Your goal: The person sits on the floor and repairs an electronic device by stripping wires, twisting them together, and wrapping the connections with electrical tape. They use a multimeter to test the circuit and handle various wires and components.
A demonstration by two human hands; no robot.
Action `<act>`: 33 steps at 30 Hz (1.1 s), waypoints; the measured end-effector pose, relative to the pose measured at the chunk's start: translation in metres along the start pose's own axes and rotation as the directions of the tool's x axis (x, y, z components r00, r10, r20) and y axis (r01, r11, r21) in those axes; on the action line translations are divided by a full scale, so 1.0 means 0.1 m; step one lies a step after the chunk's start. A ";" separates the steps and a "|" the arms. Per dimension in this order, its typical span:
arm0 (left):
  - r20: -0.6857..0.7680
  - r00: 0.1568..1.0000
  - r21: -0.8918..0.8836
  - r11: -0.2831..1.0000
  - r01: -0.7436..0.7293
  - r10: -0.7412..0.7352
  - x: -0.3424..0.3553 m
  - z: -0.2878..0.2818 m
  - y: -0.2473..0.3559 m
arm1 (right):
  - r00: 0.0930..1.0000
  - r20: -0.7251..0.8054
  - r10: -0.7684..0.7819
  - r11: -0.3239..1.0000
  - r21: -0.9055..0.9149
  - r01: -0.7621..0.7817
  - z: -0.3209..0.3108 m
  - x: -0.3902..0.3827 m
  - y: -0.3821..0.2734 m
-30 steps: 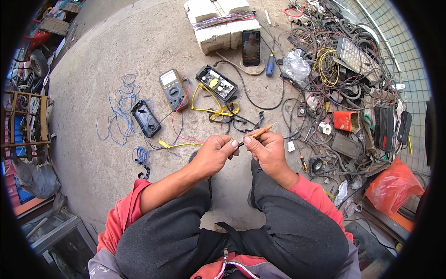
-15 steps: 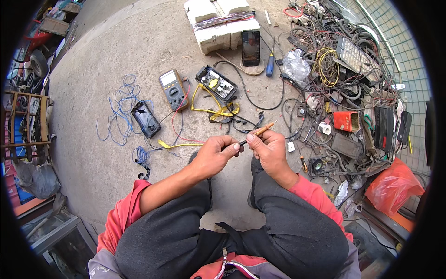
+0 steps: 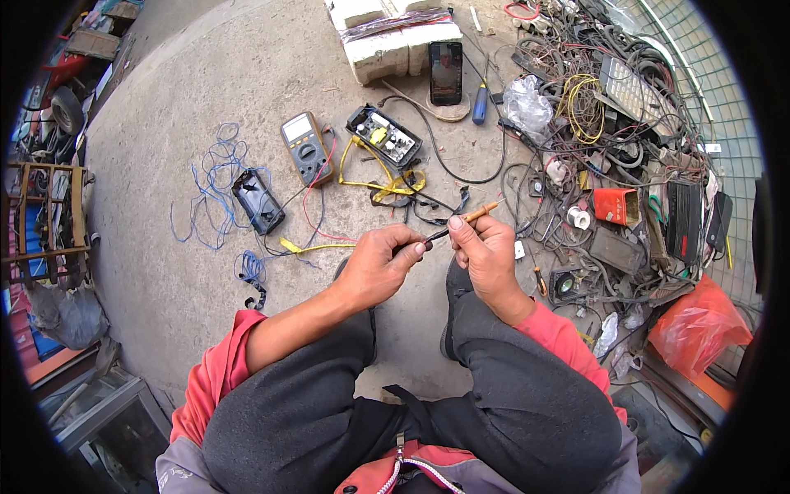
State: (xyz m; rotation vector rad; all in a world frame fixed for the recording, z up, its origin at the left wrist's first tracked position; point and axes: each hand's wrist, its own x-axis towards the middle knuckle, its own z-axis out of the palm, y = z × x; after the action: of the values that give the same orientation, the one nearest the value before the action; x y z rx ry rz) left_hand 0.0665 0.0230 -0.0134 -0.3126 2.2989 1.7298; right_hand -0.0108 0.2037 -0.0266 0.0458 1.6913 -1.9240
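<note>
My right hand [image 3: 490, 257] grips a slim pointed tool with an orange-brown handle [image 3: 480, 212], its thin tip aimed to the upper right. From its lower end a black cord-like length [image 3: 439, 235] runs to my left hand [image 3: 377, 265], which is closed on it between thumb and fingers. Both hands are raised over my knees, slightly apart. Beyond them lie a multimeter [image 3: 307, 151] with red and black leads, an opened black case with a circuit board [image 3: 385, 138], and a black cover [image 3: 258, 202]. A yellow strap-like length [image 3: 350, 171] rests beside the board.
Tangled blue wire [image 3: 218, 177] lies at the left. A phone [image 3: 445, 74] leans against a white foam block [image 3: 399, 45], with a blue screwdriver [image 3: 480, 103] nearby. Heaped cables and parts [image 3: 609, 148] fill the right side, beside a red plastic bag [image 3: 699, 325].
My right hand has shifted slightly right and up with the pointed tool, widening the gap between my hands. More of the black length shows between them.
</note>
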 end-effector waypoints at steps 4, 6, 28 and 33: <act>-0.064 0.998 -0.006 1.000 0.014 -0.014 -0.01 0.02 0.04 | 1.000 0.008 0.016 0.999 -0.037 -0.016 -0.01 0.00 -0.01; -0.079 0.997 -0.023 0.999 0.025 -0.026 -0.03 0.02 0.11 | 0.999 0.016 0.033 0.999 -0.026 -0.032 0.00 0.00 -0.01; -0.181 0.977 0.129 0.988 -0.087 0.110 -0.02 -0.01 0.11 | 0.996 0.086 0.038 0.998 -0.045 -0.034 0.03 -0.03 -0.03; -0.150 0.987 0.049 0.997 -0.058 0.064 -0.03 0.03 0.08 | 0.996 0.081 0.035 0.998 -0.051 -0.031 0.01 -0.03 -0.01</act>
State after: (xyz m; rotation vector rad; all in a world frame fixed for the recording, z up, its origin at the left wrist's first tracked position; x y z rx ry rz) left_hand 0.0669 0.0280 -0.0063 -0.3807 2.4741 1.7360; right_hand -0.0086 0.2037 -0.0240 -0.0243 1.6728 -1.8341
